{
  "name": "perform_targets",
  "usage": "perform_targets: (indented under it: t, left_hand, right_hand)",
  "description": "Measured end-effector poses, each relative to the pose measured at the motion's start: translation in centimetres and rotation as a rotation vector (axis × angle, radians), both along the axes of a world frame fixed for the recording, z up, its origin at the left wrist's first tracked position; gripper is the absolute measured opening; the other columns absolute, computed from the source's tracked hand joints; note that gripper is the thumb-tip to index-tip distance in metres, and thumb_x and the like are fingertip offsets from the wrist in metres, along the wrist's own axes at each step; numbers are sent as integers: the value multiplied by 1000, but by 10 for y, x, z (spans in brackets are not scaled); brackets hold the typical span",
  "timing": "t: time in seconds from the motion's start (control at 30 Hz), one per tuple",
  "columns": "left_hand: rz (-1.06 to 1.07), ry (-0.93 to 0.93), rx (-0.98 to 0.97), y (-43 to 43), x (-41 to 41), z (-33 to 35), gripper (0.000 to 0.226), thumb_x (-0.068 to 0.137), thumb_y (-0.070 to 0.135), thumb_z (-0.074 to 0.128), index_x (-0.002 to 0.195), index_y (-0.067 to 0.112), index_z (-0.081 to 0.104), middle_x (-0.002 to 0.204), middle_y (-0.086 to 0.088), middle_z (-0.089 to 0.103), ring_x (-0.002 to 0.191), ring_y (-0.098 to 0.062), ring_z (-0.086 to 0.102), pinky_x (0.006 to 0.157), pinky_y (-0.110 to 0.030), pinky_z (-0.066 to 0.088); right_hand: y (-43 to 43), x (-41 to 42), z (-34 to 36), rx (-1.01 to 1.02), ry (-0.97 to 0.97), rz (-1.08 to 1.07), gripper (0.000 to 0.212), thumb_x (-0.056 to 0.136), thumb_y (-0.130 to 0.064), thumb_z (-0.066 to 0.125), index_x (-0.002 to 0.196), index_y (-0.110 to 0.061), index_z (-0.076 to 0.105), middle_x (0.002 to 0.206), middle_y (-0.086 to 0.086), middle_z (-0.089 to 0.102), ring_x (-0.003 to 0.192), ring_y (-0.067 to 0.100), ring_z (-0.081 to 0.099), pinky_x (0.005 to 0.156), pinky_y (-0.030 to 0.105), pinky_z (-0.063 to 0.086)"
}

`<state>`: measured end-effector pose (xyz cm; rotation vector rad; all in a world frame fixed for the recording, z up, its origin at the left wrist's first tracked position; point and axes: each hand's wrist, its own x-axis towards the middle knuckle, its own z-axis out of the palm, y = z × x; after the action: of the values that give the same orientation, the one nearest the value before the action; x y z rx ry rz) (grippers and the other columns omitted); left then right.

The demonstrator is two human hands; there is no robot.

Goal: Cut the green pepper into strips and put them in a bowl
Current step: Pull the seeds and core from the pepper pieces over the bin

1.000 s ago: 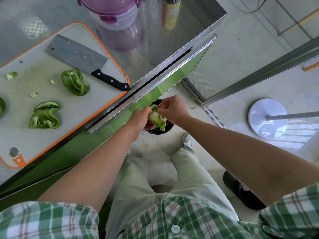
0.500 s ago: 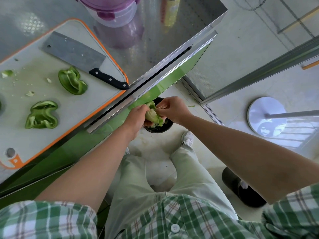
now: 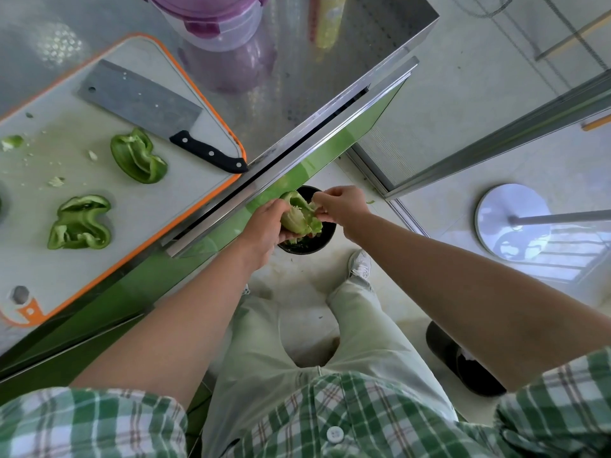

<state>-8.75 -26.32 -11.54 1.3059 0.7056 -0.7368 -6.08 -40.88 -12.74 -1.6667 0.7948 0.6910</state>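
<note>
My left hand (image 3: 266,228) grips a green pepper piece (image 3: 299,217) with its pale inside turned up, held over a black bin (image 3: 325,238) on the floor beside the counter. My right hand (image 3: 340,206) pinches the pepper's pale core from the right. Two more pepper pieces lie on the white, orange-rimmed cutting board (image 3: 185,193): one (image 3: 138,156) near the middle, one (image 3: 80,223) closer to me. A cleaver (image 3: 152,110) with a black handle lies flat at the board's far side.
A purple-lidded clear container (image 3: 215,21) and a yellow bottle (image 3: 327,24) stand on the steel counter (image 3: 330,77) behind the board. Small pepper scraps (image 3: 11,142) dot the board's left. A round white stand base (image 3: 512,219) and my feet are on the floor.
My right hand has pulled slightly away to the right, spreading the pepper piece open over the bin. The view shifted a little; the board items have not moved.
</note>
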Motion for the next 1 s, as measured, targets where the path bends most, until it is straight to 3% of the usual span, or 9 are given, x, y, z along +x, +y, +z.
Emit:
perform_targets:
  t: [0.13,0.27,0.33,0.4,0.5,0.6,0.73,0.83,1.0]
  left_hand:
    - [28,-5,-18,-4,1,2,19,99,10,37,92,9,55,96,-14,58,85,-21,61,82,-36,56]
    - [14,-7,-17,-5,2,0,17,98,10,38,92,9,54,94,-14,59,83,-21,62,91,-41,52]
    - [9,-6,-5,-5,3,-1,18,97,11,37,95,9,55,96,-14,60,83,-22,62,92,-43,52]
    - [25,2,20,-3,4,-2,20,96,12,36,98,9,56,100,-16,59,86,-22,61,89,-43,54]
    - [23,10,38,-1,3,0,20,96,11,34,93,11,55,91,-11,59,79,-18,59,72,-33,54]
    - [6,-17,42,-1,1,2,21,96,9,37,85,13,54,81,-7,58,75,-15,57,69,-29,52]
    - [-3,-65,66,-2,-1,-1,22,96,6,39,79,11,51,81,-7,55,78,-16,55,86,-39,52]
    - [-6,-71,65,0,-3,-2,21,97,6,39,81,11,53,85,-8,57,81,-16,56,85,-37,52]
    - [33,-46,87,6,-3,-4,23,98,7,39,80,13,53,82,-5,56,74,-13,56,60,-23,52]
  right_hand:
    - [1,0,3,49,74,-157,13,82,-7,65,69,-6,60,54,1,58,40,8,55,52,18,53]
    - [3,0,1,21,91,-210,21,81,-6,61,61,-7,55,51,2,51,36,8,45,42,17,43]
    - [2,1,0,10,72,-149,18,83,-9,63,65,-8,57,54,2,54,40,9,49,48,18,49]
    - [2,2,0,41,48,-27,8,84,-12,67,78,-8,64,65,3,62,51,11,59,65,25,58]
    - [1,5,0,60,43,175,4,83,-9,71,83,-6,68,77,6,68,66,14,66,78,31,59]
    - [2,5,0,3,35,213,10,81,-6,71,72,-7,67,67,5,68,62,15,66,78,32,59]
    - [5,2,-7,-59,84,-42,29,77,-8,68,49,-10,61,45,1,60,60,21,60,71,35,58]
    - [1,0,-13,-28,123,-243,25,81,-3,67,57,-6,60,45,1,59,48,14,60,77,34,59]
    - [-9,-3,-11,-83,30,-33,14,87,-3,61,78,-7,70,67,4,66,56,11,63,67,23,59]
